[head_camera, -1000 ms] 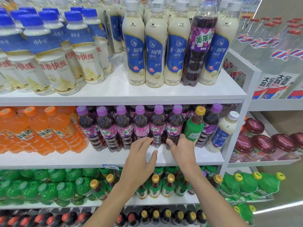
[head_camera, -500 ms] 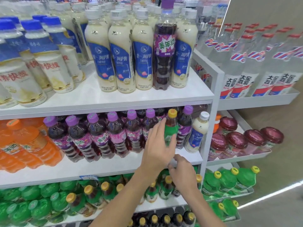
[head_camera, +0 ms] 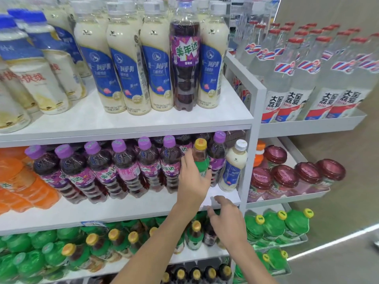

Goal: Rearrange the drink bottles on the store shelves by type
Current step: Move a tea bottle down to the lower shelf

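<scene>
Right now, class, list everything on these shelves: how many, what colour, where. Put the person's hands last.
Cream bottles: many, blue labels, top shelf.
Blue-capped bottles: several, milky, top shelf left.
Stray purple bottle: one, among the cream bottles.
Clear bottles: many, red caps, top right bay.
Orange bottles: several, middle shelf left.
Purple bottles: many, purple caps, middle shelf.
Green-labelled bottle: one, yellow cap, among the purple bottles.
Stray cream bottle: one, middle shelf right end.
Red-lidded cups: several, middle right bay.
Green bottles: many, green or yellow caps, lower shelf.
Dark bottles: several, yellow caps, below the green bottles.
Left hand: one, grips the green-labelled bottle.
Right hand: one, empty, by the middle shelf's edge.
</scene>
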A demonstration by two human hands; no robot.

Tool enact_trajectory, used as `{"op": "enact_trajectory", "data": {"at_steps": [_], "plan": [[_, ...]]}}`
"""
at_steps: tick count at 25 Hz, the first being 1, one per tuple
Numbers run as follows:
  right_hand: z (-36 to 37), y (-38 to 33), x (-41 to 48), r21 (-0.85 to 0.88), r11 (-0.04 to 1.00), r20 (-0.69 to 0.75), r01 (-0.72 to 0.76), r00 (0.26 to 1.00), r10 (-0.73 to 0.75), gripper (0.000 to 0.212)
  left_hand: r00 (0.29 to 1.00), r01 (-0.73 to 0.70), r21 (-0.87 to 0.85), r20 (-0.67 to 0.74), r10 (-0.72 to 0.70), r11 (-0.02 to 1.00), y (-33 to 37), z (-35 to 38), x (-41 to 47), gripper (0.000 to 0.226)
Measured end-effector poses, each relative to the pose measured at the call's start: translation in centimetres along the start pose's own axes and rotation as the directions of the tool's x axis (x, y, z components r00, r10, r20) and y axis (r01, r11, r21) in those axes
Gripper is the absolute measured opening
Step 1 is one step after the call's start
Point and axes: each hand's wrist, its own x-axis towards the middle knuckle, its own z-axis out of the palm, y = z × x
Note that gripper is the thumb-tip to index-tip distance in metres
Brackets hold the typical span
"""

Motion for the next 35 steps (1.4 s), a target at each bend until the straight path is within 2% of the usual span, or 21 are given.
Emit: {"op": "enact_trajectory", "data": {"at_steps": [6, 11, 15, 22, 26, 30, 32, 35], "plan": [[-0.8, 0.9, 0.8, 0.109, 0.994, -0.054, 0.018, 0.998, -0.013, 0.05, 0.999, 0.02, -0.202, -0.028, -0.026, 0.979, -1.5, 0.4, -1.2, 0.061], [-1.5, 0.1, 2.5, 0.256, 0.966, -0.075, 0.049, 0.997, -0.031, 0.061, 0.996, 0.084, -0.227, 0.061, -0.072, 0.97, -1.1, -1.9, -2.8, 0.063], [-1.1, -1.4, 3.8, 0.362, 0.929, -0.116, 0.078, 0.993, -0.039, 0.058, 0.995, 0.069, -0.313, 0.092, -0.042, 0.947, -1.9, -3.9, -4.5, 0.058], [1.1, -3.6, 5.2, 0.518, 0.856, -0.175, 0.002, 0.979, 0.103, 0.064, 0.993, 0.103, -0.496, 0.1, -0.062, 0.862, -2.0, -7.2, -4.8, 0.044], [2.2, -4.2, 5.7, 0.532, 0.846, -0.226, -0.018, 0.961, 0.163, 0.07, 0.995, 0.09, -0.509, 0.087, -0.052, 0.856, -1.7, -8.5, -4.5, 0.042], [2.5, -5.0, 6.4, 0.47, 0.879, -0.189, -0.083, 0.963, 0.192, 0.078, 0.992, 0.113, -0.523, 0.111, -0.064, 0.845, -1.7, -9.6, -4.9, 0.047], [2.7, -5.3, 6.8, 0.489, 0.866, -0.181, -0.106, 0.959, 0.22, 0.075, 0.993, 0.102, -0.531, 0.109, -0.052, 0.841, -1.8, -10.1, -5.2, 0.046], [2.7, -5.6, 6.9, 0.572, 0.819, -0.211, -0.033, 0.96, 0.186, 0.055, 0.995, 0.089, -0.547, 0.09, -0.047, 0.832, -1.8, -10.8, -5.4, 0.045]]}}
